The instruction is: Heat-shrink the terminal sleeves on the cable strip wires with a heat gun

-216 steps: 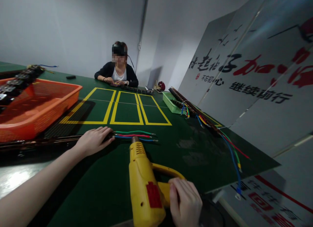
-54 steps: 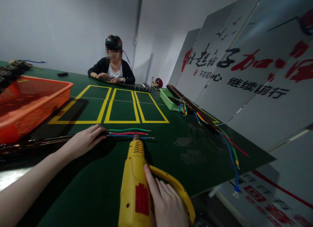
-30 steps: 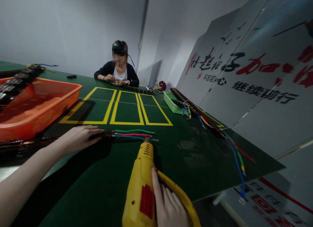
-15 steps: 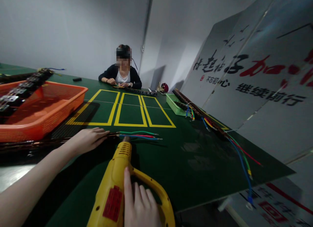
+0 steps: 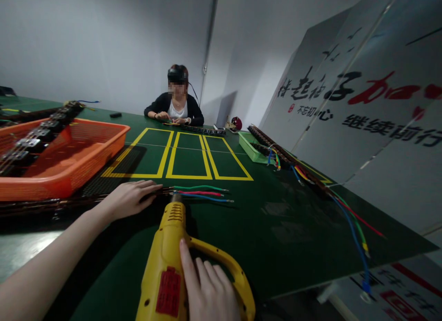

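My right hand (image 5: 210, 284) is wrapped round the handle of a yellow heat gun (image 5: 165, 252), its index finger lying along the body. The nozzle points away from me at the near ends of green, red and blue wires (image 5: 203, 193). My left hand (image 5: 133, 199) is closed on the dark wire bundle (image 5: 167, 190) just left of these coloured wires. The bundle runs left under my forearm, beside the orange basket (image 5: 100, 148). Metal lugs tip the coloured wires, which lie over the green table (image 5: 241, 247).
Black parts (image 5: 37, 139) rest across the orange basket. Opposite me sits a person (image 5: 177, 104), hands at a dark strip (image 5: 203, 130). A green basket (image 5: 253, 148) and long harnesses (image 5: 293, 160) lie along the right side, wires hanging over the table edge.
The whole view has shifted slightly, moving things to the right in the picture. The nozzle now sits a little further left along the wires. Both hands keep their hold.
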A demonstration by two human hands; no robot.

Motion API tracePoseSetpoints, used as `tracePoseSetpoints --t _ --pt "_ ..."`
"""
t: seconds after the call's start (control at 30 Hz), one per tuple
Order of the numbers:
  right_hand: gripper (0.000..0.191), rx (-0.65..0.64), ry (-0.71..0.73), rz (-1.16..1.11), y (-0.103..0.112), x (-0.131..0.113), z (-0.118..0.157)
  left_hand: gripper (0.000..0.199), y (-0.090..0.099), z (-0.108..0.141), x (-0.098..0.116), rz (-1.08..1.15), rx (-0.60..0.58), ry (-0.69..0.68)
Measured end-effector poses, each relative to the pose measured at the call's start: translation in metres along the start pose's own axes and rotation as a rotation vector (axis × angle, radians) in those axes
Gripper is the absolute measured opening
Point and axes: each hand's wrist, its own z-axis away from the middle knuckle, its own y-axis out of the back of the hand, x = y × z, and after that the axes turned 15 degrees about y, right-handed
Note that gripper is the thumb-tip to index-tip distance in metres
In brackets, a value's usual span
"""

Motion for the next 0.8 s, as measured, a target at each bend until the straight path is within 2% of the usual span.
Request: tracePoseSetpoints --t 0.1,0.2,0.27,0.47,0.67,0.8 --pt "0.067 0.010 0.065 -0.034 0.009 0.021 0.005 0.039 -0.001 0.001 0.004 0.041 0.044 -0.043" --pt "0.077 -0.080 0.175 -0.067 0.023 0.042 0.011 0.029 -0.001 0.001 0.012 0.088 0.062 -0.065" --pt "0.081 -0.125 0.195 -0.061 0.031 0.054 0.015 0.024 0.000 0.000 0.017 0.121 0.064 -0.060" --pt "0.088 -0.192 0.131 -0.004 0.044 0.081 0.034 0.022 -0.005 -0.001 0.019 0.165 0.044 -0.030" --pt "0.099 -0.245 0.057 -0.070 0.054 0.098 0.052 0.022 -0.009 -0.001 0.021 0.108 0.073 0.005" --pt "0.125 -0.166 -0.051 -0.090 0.054 0.094 0.055 0.025 -0.011 -0.002 0.023 0.065 0.095 0.014"
